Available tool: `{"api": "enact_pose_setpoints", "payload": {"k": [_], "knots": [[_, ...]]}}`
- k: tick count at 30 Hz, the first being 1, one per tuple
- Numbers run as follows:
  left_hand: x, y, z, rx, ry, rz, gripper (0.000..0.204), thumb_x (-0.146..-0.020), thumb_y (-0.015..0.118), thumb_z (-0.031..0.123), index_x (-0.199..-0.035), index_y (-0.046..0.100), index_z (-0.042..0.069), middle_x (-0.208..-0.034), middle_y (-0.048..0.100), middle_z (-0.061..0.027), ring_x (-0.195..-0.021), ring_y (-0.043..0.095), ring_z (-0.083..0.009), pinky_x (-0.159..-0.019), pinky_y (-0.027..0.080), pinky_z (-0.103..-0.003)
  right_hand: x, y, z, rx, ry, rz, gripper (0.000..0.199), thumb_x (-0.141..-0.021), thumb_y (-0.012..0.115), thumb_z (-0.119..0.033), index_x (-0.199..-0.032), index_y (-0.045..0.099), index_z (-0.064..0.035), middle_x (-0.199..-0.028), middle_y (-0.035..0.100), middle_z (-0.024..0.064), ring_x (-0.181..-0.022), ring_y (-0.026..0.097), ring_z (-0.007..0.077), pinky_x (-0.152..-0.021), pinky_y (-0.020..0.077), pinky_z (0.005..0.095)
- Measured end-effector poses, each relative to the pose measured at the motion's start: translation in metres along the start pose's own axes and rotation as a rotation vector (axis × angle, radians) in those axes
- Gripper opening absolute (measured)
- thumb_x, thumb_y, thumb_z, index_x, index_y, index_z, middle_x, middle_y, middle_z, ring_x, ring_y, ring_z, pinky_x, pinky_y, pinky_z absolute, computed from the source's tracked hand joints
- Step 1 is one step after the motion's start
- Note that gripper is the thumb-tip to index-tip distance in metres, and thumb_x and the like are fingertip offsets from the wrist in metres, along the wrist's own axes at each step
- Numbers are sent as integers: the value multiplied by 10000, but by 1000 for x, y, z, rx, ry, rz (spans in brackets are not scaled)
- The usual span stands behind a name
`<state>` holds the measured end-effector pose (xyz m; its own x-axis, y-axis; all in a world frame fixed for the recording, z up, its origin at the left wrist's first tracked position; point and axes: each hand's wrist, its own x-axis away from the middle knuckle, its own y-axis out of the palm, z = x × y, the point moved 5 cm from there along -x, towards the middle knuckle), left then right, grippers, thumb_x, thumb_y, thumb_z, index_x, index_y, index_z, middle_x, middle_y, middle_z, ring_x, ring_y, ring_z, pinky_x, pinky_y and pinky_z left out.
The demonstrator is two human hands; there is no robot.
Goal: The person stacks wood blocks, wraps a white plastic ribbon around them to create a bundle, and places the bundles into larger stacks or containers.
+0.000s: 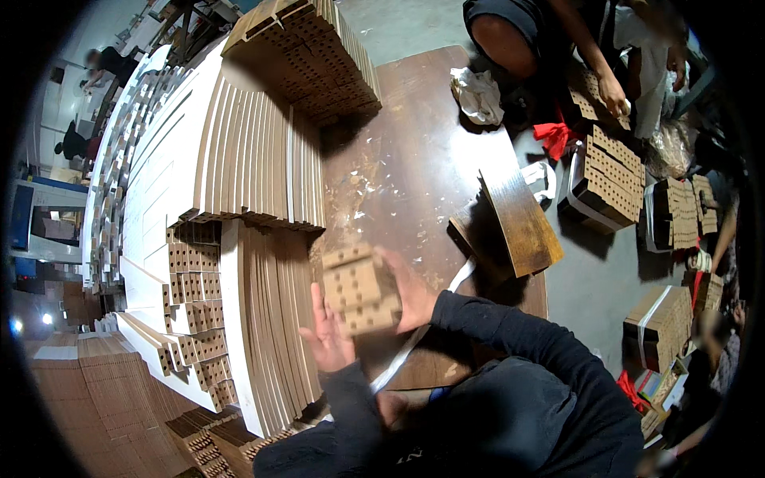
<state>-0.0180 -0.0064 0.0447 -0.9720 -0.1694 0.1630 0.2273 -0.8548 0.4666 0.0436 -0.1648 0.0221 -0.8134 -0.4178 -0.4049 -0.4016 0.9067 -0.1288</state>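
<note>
Above the near part of the brown table point(390, 183), a small stack of wooden boards point(360, 295) shows its tan end faces, dotted with drilled holes; it is slightly blurred. My right hand point(410, 293) grips its right side, the thumb side partly hidden by the stack. At the stack's lower left, my left hand point(328, 331) is open, fingers stretched upward along that side; whether it touches the boards I cannot tell. A white strap point(402, 354) runs slantwise over the table, close under the stack.
Tall rows of boards point(263, 151) line the left, with a drilled stack point(307, 68) at the far end. Dark brown panels point(518, 227) stand on the table's right. Crumpled white wrapping point(478, 95) lies far right. Strapped bundles point(604, 179) sit on the floor, near a co-worker's hand point(613, 94).
</note>
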Motion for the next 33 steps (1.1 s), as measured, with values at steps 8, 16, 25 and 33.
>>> {"api": "enact_pose_setpoints", "payload": {"k": [8, 16, 25, 33], "knots": [[8, -17, -45, 172, -54, 49, 993, -761, 279, 764, -1410, 127, 28, -1441, 207, -140, -1321, 217, -249, -1090, 156, -387, 34, 34, 38, 122, 87, -269, 1144, -511, 807, -286, -1381, 110, -27, -1310, 297, 246, -1203, 335, 397, -1011, 298, 435], [-4, 21, 48, -735, -115, -218, 1176, -610, 311, 878, -1425, 23, 81, -1401, 259, -206, -1262, 323, -338, -1025, 296, -424, 18, 42, -21, -876, 463, -490, 757, -762, 654, -425, -1285, 348, 29, -1251, 476, 169, -1135, 470, 278, -978, 347, 374], [29, -108, -59, -270, -542, -33, 708, -883, 402, 551, -1337, 344, 11, -1321, 410, -90, -1165, 420, -191, -970, 337, -334, 96, 100, 40, -1853, 1277, -277, 761, -778, 427, -620, -1303, 400, -69, -1291, 438, 173, -1151, 457, 321, -938, 350, 507], [15, 14, -32, -4, -213, -101, 1080, -644, 666, 612, -1403, 131, 61, -1426, 224, -128, -1281, 298, -292, -1039, 303, -434, 22, 4, 22, -439, 513, -348, 921, -747, 645, -420, -1392, 118, -25, -1227, 444, 215, -1114, 453, 290, -935, 362, 342]]}}
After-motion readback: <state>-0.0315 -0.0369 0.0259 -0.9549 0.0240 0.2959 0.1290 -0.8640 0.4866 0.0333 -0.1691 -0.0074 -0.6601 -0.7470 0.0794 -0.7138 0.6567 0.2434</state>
